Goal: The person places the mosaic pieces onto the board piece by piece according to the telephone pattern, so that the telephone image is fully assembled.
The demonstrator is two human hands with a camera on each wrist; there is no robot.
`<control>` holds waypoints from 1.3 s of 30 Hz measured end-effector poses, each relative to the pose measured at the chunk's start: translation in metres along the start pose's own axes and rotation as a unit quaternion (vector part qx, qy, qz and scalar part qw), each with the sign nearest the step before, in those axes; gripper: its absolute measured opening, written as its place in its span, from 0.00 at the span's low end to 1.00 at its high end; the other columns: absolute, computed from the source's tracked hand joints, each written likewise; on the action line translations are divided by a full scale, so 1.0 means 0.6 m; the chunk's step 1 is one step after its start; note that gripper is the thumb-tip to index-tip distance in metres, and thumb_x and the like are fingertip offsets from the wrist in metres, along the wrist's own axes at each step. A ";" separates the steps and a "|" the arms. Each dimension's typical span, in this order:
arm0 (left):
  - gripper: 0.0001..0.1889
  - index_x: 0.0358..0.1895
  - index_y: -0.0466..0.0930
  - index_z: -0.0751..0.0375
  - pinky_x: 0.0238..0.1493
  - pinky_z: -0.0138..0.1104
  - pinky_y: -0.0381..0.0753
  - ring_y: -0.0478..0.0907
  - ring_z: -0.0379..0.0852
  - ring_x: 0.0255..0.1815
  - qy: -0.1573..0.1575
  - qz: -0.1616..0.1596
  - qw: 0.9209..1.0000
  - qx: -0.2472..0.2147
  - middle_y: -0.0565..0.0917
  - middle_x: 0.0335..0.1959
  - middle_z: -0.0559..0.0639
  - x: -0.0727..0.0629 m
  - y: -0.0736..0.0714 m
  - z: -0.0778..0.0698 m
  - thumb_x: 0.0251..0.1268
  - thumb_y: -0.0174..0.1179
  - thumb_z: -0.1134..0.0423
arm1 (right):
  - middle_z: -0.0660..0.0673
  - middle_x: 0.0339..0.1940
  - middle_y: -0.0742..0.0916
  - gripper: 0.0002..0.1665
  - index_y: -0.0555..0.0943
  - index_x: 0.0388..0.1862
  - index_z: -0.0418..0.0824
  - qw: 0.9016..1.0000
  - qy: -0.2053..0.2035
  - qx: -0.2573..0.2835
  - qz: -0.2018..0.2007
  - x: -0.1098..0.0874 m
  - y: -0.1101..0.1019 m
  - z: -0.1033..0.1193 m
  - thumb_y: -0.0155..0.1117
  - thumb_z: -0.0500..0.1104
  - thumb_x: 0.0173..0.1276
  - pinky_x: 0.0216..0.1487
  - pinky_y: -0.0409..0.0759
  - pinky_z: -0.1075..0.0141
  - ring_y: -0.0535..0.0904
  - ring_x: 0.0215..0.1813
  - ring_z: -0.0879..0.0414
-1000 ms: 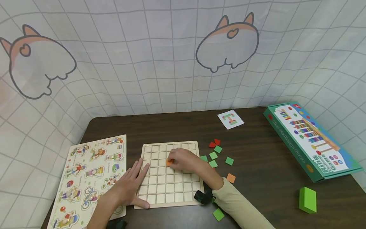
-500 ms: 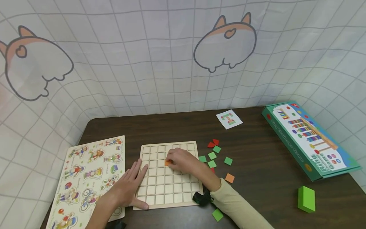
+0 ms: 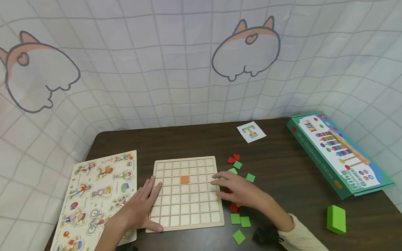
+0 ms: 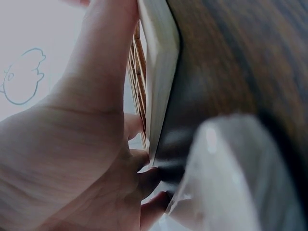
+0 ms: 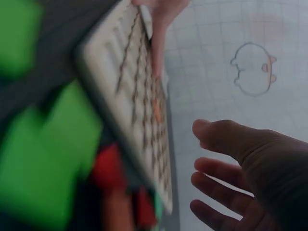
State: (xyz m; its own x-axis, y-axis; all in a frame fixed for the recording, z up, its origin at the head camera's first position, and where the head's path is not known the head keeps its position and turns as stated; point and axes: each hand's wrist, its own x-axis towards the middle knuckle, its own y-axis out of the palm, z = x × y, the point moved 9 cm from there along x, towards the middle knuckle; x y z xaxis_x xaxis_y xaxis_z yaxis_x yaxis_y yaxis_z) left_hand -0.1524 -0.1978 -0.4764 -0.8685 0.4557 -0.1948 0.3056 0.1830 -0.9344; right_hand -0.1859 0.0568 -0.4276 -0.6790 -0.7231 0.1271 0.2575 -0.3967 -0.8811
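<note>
A pale wooden grid board (image 3: 194, 208) lies on the dark table, and one orange square tile (image 3: 184, 179) sits in a cell of its upper middle. My left hand (image 3: 138, 205) rests along the board's left edge, fingers spread and thumb at the front corner. Over the board's right edge is my right hand (image 3: 243, 190), its fingers loosely extended and nothing between them. In the right wrist view, that hand (image 5: 245, 178) is apart from the board (image 5: 106, 53). Beneath and around it are loose green tiles (image 3: 235, 219) and red pieces (image 3: 233, 208), some partly hidden.
A wooden picture board (image 3: 103, 174) lies to the left, overlapped by my left forearm. Toward the back is a white pattern card (image 3: 251, 131). A teal game box (image 3: 340, 155) and a bright green block (image 3: 336, 219) stand on the right. More green tiles (image 3: 237, 165) lie behind my right hand.
My right hand has let go of the orange tile and moved right, off the board's middle. The tile now shows flat in its cell. My left hand has stayed in place.
</note>
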 end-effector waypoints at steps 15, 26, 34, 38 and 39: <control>0.71 0.77 0.47 0.64 0.72 0.60 0.59 0.45 0.69 0.78 -0.006 0.003 1.000 -0.002 0.42 0.78 0.71 0.000 -0.001 -0.001 0.30 0.67 0.24 | 0.46 0.55 0.84 0.22 0.82 0.55 0.41 0.997 0.064 -0.018 -0.039 -0.117 -0.055 -0.113 0.70 0.46 0.62 0.53 0.82 0.54 0.79 0.57 0.50; 0.71 0.77 0.45 0.63 0.72 0.60 0.58 0.45 0.70 0.78 0.001 0.003 1.000 -0.006 0.41 0.78 0.71 0.001 0.003 -0.002 0.31 0.65 0.23 | 0.48 0.54 0.84 0.20 0.83 0.53 0.44 0.999 0.017 -0.021 0.037 -0.117 -0.026 -0.086 0.70 0.46 0.62 0.55 0.82 0.55 0.79 0.57 0.51; 0.71 0.76 0.47 0.65 0.71 0.60 0.60 0.46 0.70 0.77 0.003 0.000 1.000 0.001 0.43 0.78 0.72 0.000 0.001 -0.003 0.30 0.66 0.23 | 0.49 0.53 0.84 0.18 0.84 0.51 0.46 0.999 -0.033 -0.003 0.026 -0.117 -0.015 -0.060 0.70 0.46 0.62 0.52 0.83 0.62 0.78 0.54 0.56; 0.71 0.76 0.48 0.65 0.71 0.60 0.60 0.46 0.70 0.77 0.001 -0.004 1.000 -0.002 0.44 0.78 0.72 0.000 0.000 -0.003 0.30 0.67 0.24 | 0.51 0.50 0.85 0.14 0.85 0.47 0.47 0.994 -0.111 -0.016 -0.008 -0.114 -0.006 -0.020 0.70 0.45 0.62 0.49 0.83 0.65 0.80 0.51 0.59; 0.71 0.76 0.48 0.65 0.71 0.60 0.60 0.46 0.70 0.77 0.001 -0.004 1.000 -0.003 0.44 0.78 0.72 0.001 0.000 -0.003 0.30 0.67 0.24 | 0.52 0.48 0.86 0.12 0.86 0.45 0.48 0.991 -0.125 -0.030 -0.018 -0.114 -0.004 -0.012 0.70 0.44 0.62 0.48 0.82 0.66 0.80 0.50 0.60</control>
State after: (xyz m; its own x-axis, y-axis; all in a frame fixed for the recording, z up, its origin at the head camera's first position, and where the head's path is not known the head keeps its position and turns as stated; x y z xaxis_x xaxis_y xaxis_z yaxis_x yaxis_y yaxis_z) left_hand -0.1518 -0.1959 -0.4759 -0.8703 0.4559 -0.1860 0.3002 0.1918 -0.9344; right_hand -0.1452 0.1110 -0.4375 -0.4926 -0.8302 0.2610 0.1899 -0.3953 -0.8987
